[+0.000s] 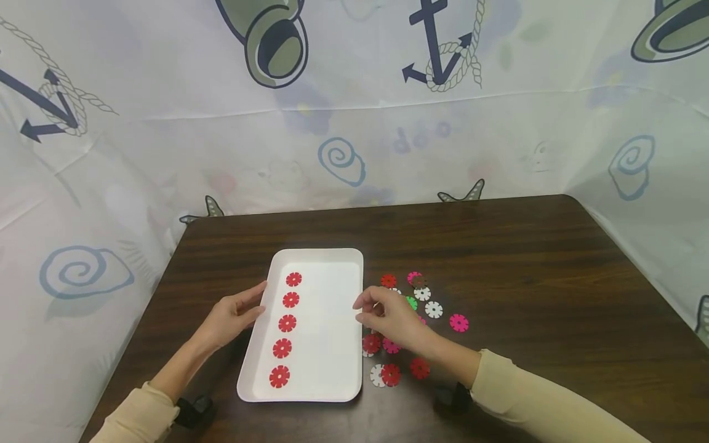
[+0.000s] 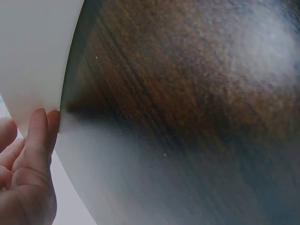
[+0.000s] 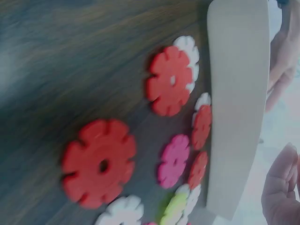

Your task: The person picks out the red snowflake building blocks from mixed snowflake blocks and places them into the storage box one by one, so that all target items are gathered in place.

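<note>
A white rectangular tray (image 1: 325, 387) lies on the table, with a column of several red notched discs (image 1: 287, 323) along its left side. My left hand (image 1: 229, 317) rests against the tray's left rim, fingers and thumb spaced along it. In the left wrist view, the extended fingers (image 2: 38, 136) touch the pale tray wall (image 2: 33, 56). My right hand (image 1: 396, 317) hovers at the tray's right rim, thumb and index fingertips apart with nothing visible between them. In the right wrist view, this hand (image 3: 281, 187) shows beyond the tray wall (image 3: 239, 93).
Loose notched discs lie right of the tray, some overlapping, some beneath my right hand: white discs (image 1: 434, 309), a pink disc (image 1: 459, 323), red discs (image 1: 420, 368) and a green disc (image 1: 412, 303). The dark wooden table (image 1: 532, 271) meets a patterned curtain (image 1: 388, 141) behind.
</note>
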Demonstrator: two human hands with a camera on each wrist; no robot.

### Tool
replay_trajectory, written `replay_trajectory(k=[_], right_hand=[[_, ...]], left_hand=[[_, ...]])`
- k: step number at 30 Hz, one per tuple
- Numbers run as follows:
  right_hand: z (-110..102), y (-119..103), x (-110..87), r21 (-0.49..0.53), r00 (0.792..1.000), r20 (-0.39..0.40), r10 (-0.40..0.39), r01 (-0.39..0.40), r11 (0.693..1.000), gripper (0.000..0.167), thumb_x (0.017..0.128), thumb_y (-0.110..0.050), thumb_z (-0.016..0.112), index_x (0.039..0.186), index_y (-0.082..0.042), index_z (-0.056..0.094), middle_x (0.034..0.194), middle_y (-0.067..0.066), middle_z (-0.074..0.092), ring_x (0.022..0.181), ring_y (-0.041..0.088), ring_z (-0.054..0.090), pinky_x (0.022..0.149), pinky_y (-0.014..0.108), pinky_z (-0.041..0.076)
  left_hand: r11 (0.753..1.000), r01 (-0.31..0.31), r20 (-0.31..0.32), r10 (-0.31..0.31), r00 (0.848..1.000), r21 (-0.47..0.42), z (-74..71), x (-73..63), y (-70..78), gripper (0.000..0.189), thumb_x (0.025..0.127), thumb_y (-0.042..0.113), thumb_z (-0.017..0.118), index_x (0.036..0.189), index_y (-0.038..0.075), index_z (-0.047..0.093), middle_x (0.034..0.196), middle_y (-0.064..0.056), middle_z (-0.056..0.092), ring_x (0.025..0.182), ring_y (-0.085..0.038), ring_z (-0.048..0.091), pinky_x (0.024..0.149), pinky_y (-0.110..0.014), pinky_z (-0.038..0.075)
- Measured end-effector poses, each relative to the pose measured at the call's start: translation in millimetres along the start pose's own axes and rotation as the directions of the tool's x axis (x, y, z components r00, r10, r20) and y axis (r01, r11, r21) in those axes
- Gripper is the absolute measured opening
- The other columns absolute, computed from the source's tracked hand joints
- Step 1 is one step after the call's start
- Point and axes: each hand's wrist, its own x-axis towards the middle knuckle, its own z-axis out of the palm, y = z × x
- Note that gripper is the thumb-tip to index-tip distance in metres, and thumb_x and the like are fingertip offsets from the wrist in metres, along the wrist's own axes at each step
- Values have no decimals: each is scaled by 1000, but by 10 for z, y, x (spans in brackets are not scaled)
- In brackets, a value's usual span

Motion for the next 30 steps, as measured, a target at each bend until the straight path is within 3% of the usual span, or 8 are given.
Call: replay_trajectory(k=[8,15,30], right_hand=[[-166,123,-125,-21,999,-24,45,-46,999,13,84,-5,68,96,-5,64,81,3,58,70,16,56,59,21,52],[-312,317,-281,-64,998,-38,47,-49,997,14,82,-5,69,95,-3,64,76,3,57,63,12,53,53,20,50],[-475,574,-568,-79,997,44,65,-61,995,17,81,-4,71,94,3,65,75,2,57,63,4,49,53,17,47]], left_hand=[[1000,-2,5,2,1000,-14,-4,-7,-4,62,90,14,63,145,4,35,140,-26,44,107,-36,63,84,-37,54],[1000,-1,9,1,1000,-25,-4,-4,1,63,90,14,63,145,4,34,139,-26,45,109,-36,62,84,-37,54],[1000,-10,13,11,1000,-25,-12,2,-3,63,90,12,63,145,3,34,139,-26,44,107,-35,63,85,-37,53]])
